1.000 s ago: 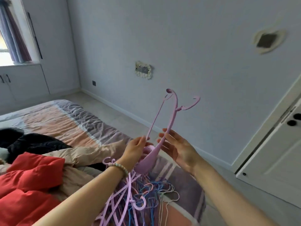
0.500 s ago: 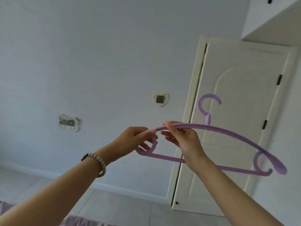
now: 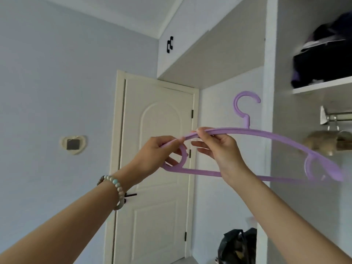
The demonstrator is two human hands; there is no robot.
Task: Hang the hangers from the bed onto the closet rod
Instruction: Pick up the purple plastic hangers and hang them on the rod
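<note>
A purple plastic hanger (image 3: 266, 134) is held up level in front of me, hook upward. My left hand (image 3: 154, 155) grips its left end loop, fingers through the loop. My right hand (image 3: 219, 149) pinches the top bar just left of the hook. The metal closet rod (image 3: 341, 115) shows at the right edge under a white shelf, to the right of and slightly above the hanger's right end. The bed and the other hangers are out of view.
A white door (image 3: 158, 149) stands shut straight ahead. The white closet post (image 3: 270, 73) rises right of the hook. Dark folded clothes (image 3: 323, 61) lie on the closet shelf, a tan item (image 3: 323, 142) hangs below the rod, and a black bag (image 3: 238, 244) sits low.
My view swung from the bed and hanger pile up and right to the door and closet. The hanger was lifted from upright to level, and both hands carried it toward the closet rod.
</note>
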